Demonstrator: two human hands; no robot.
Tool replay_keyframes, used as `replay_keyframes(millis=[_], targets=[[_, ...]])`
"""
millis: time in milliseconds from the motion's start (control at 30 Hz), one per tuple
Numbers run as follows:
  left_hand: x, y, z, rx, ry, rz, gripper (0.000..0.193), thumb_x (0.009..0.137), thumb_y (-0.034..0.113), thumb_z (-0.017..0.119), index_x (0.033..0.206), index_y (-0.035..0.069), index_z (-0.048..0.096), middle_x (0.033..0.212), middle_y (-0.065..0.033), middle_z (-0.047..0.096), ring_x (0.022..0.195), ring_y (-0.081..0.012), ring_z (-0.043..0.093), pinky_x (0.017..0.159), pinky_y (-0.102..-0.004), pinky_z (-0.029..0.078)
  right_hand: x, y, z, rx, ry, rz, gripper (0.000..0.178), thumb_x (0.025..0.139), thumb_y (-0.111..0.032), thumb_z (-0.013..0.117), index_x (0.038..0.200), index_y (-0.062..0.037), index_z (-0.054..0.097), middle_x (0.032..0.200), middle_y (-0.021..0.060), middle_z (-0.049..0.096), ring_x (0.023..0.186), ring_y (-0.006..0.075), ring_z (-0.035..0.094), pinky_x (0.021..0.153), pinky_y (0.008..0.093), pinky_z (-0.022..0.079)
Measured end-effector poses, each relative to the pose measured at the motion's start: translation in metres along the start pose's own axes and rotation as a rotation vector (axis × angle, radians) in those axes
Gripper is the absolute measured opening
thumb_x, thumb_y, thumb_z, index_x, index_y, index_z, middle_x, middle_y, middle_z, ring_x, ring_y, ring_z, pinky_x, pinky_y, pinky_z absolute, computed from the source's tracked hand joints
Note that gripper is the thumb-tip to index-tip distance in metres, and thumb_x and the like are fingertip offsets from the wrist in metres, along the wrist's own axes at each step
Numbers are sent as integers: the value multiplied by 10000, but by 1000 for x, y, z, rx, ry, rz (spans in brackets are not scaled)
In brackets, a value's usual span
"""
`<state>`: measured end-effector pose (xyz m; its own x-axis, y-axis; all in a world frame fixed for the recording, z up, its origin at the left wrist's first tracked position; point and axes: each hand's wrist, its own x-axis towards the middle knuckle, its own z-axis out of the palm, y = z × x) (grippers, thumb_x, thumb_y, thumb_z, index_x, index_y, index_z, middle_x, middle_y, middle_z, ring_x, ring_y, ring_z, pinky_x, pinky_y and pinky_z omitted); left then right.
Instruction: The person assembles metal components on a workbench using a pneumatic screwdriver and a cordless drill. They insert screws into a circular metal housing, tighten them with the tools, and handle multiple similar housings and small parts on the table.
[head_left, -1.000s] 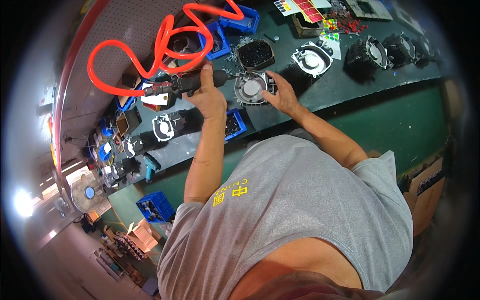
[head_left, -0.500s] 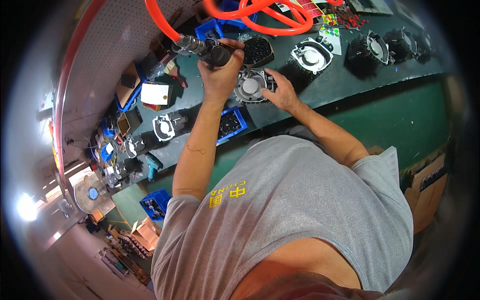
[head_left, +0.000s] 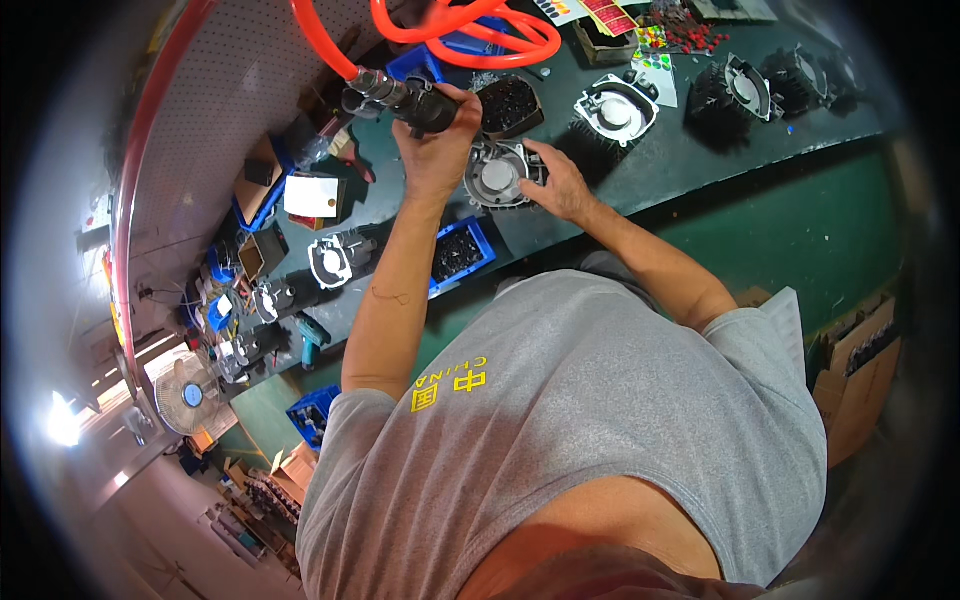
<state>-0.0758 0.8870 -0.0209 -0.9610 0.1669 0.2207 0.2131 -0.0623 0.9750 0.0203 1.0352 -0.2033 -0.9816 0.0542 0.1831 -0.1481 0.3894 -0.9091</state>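
Raised since a second ago, the left hand (head_left: 435,150) now holds the dark air tool (head_left: 405,98) higher toward the top of the frame, well above the spot by the white-labelled box where it was before; over the last half second it has hardly shifted. Its fingers are wrapped tight around the tool's black body, and the tool lies nearly level, its metal nose pointing to the upper left. An orange coiled hose (head_left: 455,22) runs from the tool's end and loops along the top edge of the frame.

Just right of that hand, slightly above centre, sits the round grey metal housing (head_left: 497,176) on the dark green workbench (head_left: 700,150). The right hand (head_left: 556,183) rests on the housing's right rim, fingers spread and curled over its edge, steadying it rather than closing around it, much as in the earlier frames.

Directly above the housing is a black tray of small dark parts (head_left: 510,103). Further right along the bench stand a white-faced finned motor casing (head_left: 612,110) and two more dark finned casings (head_left: 742,88). Below the left forearm lies a blue bin of screws (head_left: 458,255), and to its left another casing with a white gasket (head_left: 335,260). A white-labelled box (head_left: 312,195) sits at the left of the bench, before a perforated wall panel (head_left: 240,70).
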Motion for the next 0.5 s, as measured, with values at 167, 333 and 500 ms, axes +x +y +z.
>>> replay_keyframes(millis=[167, 333, 500], targets=[[4, -1, 4, -396, -41, -90, 84, 869, -78, 682, 903, -2, 672, 838, 11, 640, 783, -50, 587, 697, -234, 483, 0, 0, -2, -2, -45, 79, 738, 811, -289, 764, 1451, -36, 498, 1368, 241, 586, 1272, 399, 556, 1097, 442, 442], [3, 9, -4, 115, -131, 13, 42, 866, -49, 685, 859, -16, 659, 816, 24, 635, 752, -46, 573, 666, -226, 457, 0, -6, -5, 12, -68, 125, 749, 808, -302, 764, 1456, -41, 495, 1354, 247, 593, 1255, 400, 565, 1087, 445, 450], [-4, 16, 4, 24, -46, 5, 21, 863, -47, 687, 874, -29, 682, 808, 27, 644, 737, -51, 576, 666, -221, 453, 1, -7, -5, -10, -61, 139, 758, 805, -323, 759, 1458, -43, 494, 1343, 248, 597, 1247, 401, 569, 1083, 447, 453]])
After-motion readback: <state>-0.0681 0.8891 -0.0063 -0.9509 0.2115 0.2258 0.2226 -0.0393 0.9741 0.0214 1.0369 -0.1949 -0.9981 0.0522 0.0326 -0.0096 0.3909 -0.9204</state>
